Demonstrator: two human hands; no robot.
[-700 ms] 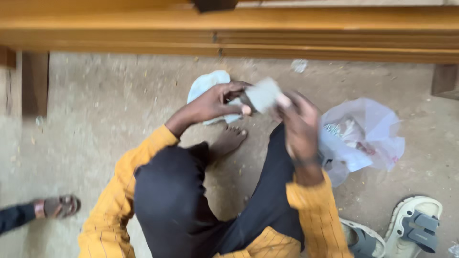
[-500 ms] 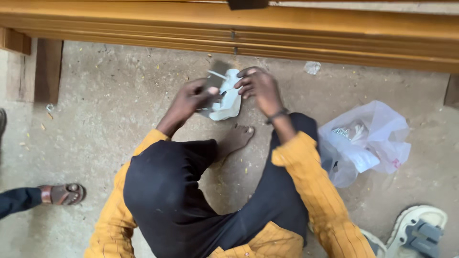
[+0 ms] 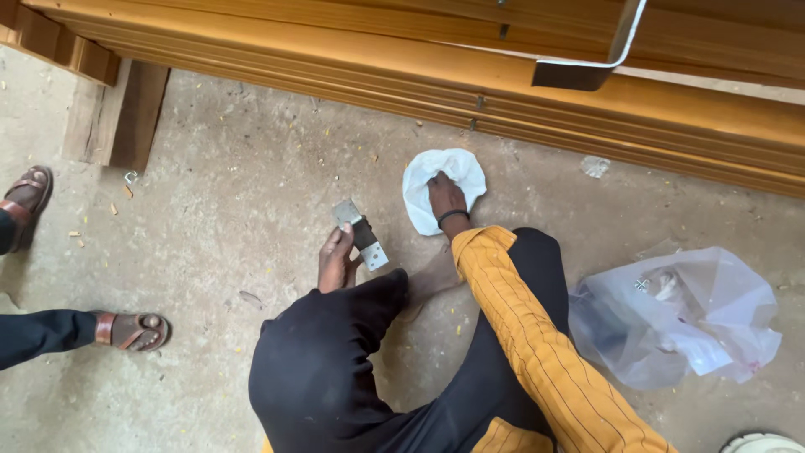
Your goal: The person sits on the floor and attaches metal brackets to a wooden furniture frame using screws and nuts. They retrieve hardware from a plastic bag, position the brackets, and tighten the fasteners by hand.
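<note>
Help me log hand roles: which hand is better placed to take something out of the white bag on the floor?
Right: the right hand already reaches into the white bag; the left hand holds a metal hinge.

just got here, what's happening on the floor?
A person sits on the concrete floor beside stacked wooden frames. Their left hand holds a metal hinge. The right hand reaches into a white bag on the floor. A clear plastic bag lies at their right. Someone else's sandalled feet stand nearby.
</note>
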